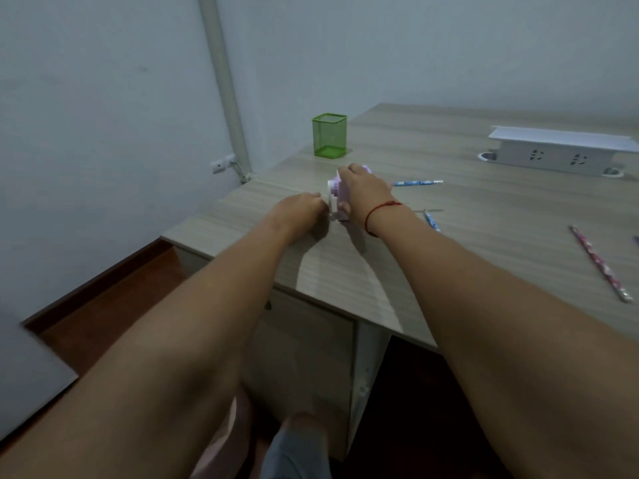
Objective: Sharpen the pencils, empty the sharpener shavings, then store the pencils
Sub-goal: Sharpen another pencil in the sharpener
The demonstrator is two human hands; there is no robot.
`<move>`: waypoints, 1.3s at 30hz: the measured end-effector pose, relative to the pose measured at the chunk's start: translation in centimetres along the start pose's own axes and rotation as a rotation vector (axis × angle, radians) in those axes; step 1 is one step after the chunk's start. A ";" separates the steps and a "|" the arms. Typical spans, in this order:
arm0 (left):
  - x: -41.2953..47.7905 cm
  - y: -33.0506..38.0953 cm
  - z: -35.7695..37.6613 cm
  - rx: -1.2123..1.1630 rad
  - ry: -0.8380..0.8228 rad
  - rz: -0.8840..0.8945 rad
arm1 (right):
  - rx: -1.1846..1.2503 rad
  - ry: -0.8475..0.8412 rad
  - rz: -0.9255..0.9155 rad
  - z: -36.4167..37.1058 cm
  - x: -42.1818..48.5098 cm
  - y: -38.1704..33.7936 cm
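A small pink and white sharpener [334, 195] stands on the wooden desk [449, 243]. My right hand [363, 188] grips its body from above. My left hand [304, 210] has curled fingers at the sharpener's white left end; what it pinches there is hidden. A blue pencil [416, 183] lies just right of my right hand. A second blue pencil [432, 221] shows partly behind my right wrist. A pink patterned pencil [601, 264] lies near the desk's right side. A green mesh pencil cup [329, 134] stands behind the sharpener, empty as far as I can see.
A white power socket box [556, 152] sits at the back right of the desk. The desk's left corner and front edge are close to my hands. A white pipe [224, 84] runs down the wall, and the floor is dark wood.
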State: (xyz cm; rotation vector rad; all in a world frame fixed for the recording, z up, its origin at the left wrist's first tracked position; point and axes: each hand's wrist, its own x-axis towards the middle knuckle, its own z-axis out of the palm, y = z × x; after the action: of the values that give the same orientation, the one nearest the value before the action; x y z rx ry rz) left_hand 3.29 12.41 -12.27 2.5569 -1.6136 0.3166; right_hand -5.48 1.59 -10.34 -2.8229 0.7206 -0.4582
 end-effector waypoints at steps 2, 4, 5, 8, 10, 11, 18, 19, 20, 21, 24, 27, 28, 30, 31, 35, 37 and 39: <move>1.5 -0.9 0.0 0.006 -0.023 0.006 | -0.004 0.003 0.002 0.2 0.3 0.2; 3.0 -1.6 -0.2 0.018 0.000 0.035 | -0.008 0.014 0.014 0.4 0.4 0.2; 3.6 -1.9 -0.3 0.040 0.030 0.055 | -0.007 0.020 0.016 0.4 0.4 0.3; 5.0 -2.1 -1.1 0.125 0.105 0.103 | 0.033 0.030 0.027 0.1 0.4 0.7; 5.1 -2.0 -1.3 0.167 0.138 0.099 | 0.052 0.010 0.026 -0.1 0.5 0.9; 4.9 -2.0 -1.0 0.194 0.148 0.085 | 0.043 -0.002 0.018 -0.1 0.6 0.9; 5.2 -2.1 -2.9 0.242 0.226 0.109 | -0.011 -0.028 0.013 0.0 0.8 0.4; 5.2 -2.0 -3.6 0.256 0.240 0.147 | -0.009 -0.027 0.020 -0.2 0.7 0.4; 5.0 -2.0 -4.1 0.256 0.245 0.169 | -0.006 -0.031 0.020 -0.4 0.7 0.3; 4.4 -1.9 -4.3 0.229 0.263 0.169 | -0.013 -0.034 0.016 -0.6 0.6 0.2; 1.9 -1.5 -3.7 0.141 0.325 0.140 | -0.063 -0.029 -0.003 -1.3 0.2 -0.3; -0.4 -0.8 -2.4 0.094 0.330 0.149 | -0.074 -0.043 -0.006 -1.7 0.0 -0.7; -1.1 -0.4 -1.9 0.077 0.311 0.136 | -0.073 -0.047 -0.004 -1.7 0.0 -0.8; -1.8 0.1 -0.7 0.057 0.251 0.091 | -0.048 -0.044 0.002 -1.7 0.0 -0.8; -1.9 0.2 -0.2 0.052 0.231 0.078 | -0.030 -0.041 0.009 -1.6 -0.1 -0.8; -1.3 -0.4 0.3 0.045 0.204 0.112 | 0.002 -0.038 -0.002 -1.0 0.0 -0.8; -0.9 -1.0 0.6 0.050 0.164 0.123 | 0.031 -0.019 -0.013 -0.7 0.1 -0.5; -0.3 -0.9 0.8 0.059 0.094 0.109 | 0.026 -0.017 -0.036 -0.6 0.3 -0.2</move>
State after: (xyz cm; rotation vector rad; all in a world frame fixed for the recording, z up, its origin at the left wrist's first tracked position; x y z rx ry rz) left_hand 4.12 12.88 -13.09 2.4593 -1.7379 0.4926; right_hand -5.34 1.54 -9.67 -2.8156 0.6568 -0.4455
